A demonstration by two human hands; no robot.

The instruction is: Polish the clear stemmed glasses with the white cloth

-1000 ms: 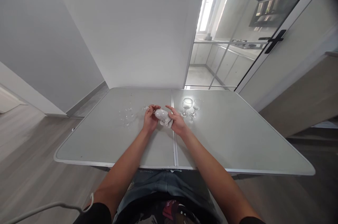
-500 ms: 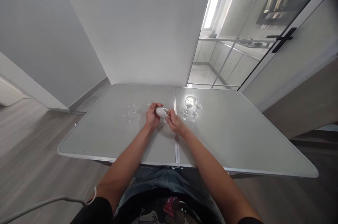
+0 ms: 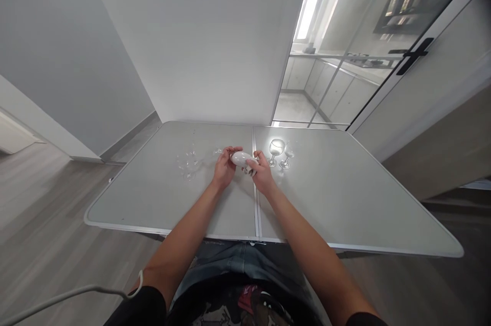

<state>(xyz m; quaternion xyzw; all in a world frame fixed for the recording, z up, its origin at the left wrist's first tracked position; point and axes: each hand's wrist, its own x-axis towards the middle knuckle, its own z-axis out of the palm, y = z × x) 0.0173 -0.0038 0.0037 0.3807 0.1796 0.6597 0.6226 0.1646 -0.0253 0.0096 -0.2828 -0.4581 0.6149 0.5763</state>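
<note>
Above the middle of the table, near its seam, a glossy white rounded object (image 3: 241, 158) lies on its side between my hands; its exact kind is unclear. My left hand (image 3: 225, 166) curls around its left end. My right hand (image 3: 263, 171) grips the right end, thumb on top, with a small dark-and-light patterned part showing under the fingers. Just right of my right hand a stemmed glass (image 3: 276, 147) stands upright, and beside it is a smaller clear stemmed glass (image 3: 286, 162). Left of my left hand sit several clear glass pieces (image 3: 187, 165), hard to make out singly.
The grey folding table (image 3: 337, 198) has a pale metal rim and a seam down its middle. Behind it rises a white wall (image 3: 207, 49). A glazed door with a black handle (image 3: 414, 56) is at the right. A pale cable (image 3: 84, 290) runs by my left arm.
The white object has moved slightly right and turned, so more of its glossy side shows. My right hand has shifted right and changed its hold; the patterned part has come into view.
</note>
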